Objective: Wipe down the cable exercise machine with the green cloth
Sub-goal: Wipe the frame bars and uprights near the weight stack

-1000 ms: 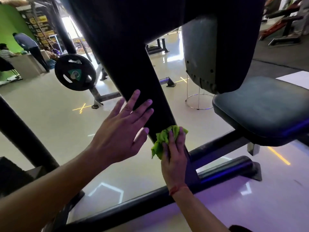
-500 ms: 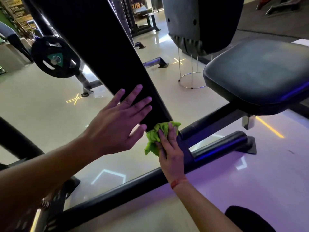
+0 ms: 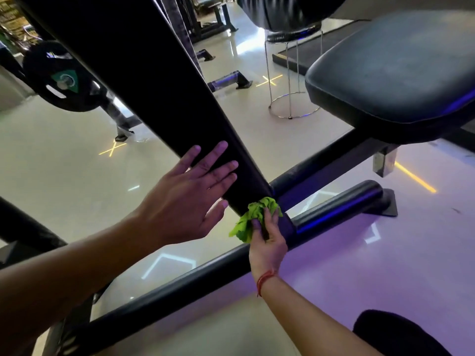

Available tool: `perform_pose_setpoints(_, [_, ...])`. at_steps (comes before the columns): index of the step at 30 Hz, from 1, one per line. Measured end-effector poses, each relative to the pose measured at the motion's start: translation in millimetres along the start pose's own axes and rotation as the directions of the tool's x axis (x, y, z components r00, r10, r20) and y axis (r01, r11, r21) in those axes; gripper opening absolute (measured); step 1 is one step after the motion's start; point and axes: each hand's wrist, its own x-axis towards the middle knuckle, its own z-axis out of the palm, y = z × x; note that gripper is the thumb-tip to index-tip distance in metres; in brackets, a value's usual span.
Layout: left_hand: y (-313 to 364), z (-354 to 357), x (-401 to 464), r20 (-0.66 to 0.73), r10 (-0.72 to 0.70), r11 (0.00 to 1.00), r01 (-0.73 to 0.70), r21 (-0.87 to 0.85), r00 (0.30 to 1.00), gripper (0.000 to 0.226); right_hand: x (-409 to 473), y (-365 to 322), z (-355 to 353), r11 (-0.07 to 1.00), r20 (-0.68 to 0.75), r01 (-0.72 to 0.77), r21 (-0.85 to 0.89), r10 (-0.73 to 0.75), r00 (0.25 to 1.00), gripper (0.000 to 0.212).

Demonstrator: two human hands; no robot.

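The green cloth [image 3: 253, 217] is bunched into a crumpled wad and pressed against the lowest end of the machine's slanted black beam [image 3: 154, 93], right where that beam meets the base tube [image 3: 180, 283] that runs across the floor. The right hand [image 3: 267, 242] grips the cloth, its fingers curled over the wad and pushing it onto the metal; a red thread [image 3: 264, 278] circles the wrist. The left hand [image 3: 185, 201] lies flat on the beam just above and to the left of the cloth, fingers spread wide and holding nothing, the thumb reaching under the beam's lower edge close to the cloth. A second black tube [image 3: 321, 160] rises from the junction towards the padded black seat [image 3: 390, 73] at the upper right, and another short tube [image 3: 339, 204] with a flat foot plate lies on the floor beneath it. Behind the beam on the left hangs a round black weight plate [image 3: 61, 80] with a green centre label. Further back stands a chrome wire stand [image 3: 290, 83] on the glossy pale floor [image 3: 64, 163], which carries yellow cross marks and a violet glow near the seat.
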Motion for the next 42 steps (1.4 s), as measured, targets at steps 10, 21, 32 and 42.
perform_pose_setpoints(10, [17.6, 14.9, 16.3, -0.04, 0.026, 1.0, -0.026, -0.005, 0.999, 0.054, -0.2, -16.5, 4.6, 0.919, -0.104, -0.366, 0.147, 0.382, 0.918, 0.047])
perform_pose_setpoints(21, [38.8, 32.1, 41.2, -0.018, 0.038, 0.999, -0.038, 0.017, 0.999, 0.057, 176.2, -51.9, -69.4, 0.993, -0.352, -0.116, 0.002, 0.109, 0.929, 0.04])
perform_pose_setpoints(32, [53.7, 50.5, 37.6, -0.013, 0.075, 0.996, -0.075, 0.039, 0.997, 0.057, 23.8, -8.8, -1.2, 0.943, -0.13, -0.281, 0.177, 0.306, 0.943, 0.044])
perform_pose_setpoints(42, [104.2, 137.8, 25.0, 0.014, 0.135, 0.989, -0.134, -0.064, 0.991, 0.061, 9.7, 99.2, -22.0, 0.943, -0.19, -0.322, -0.086, 0.302, 0.934, 0.04])
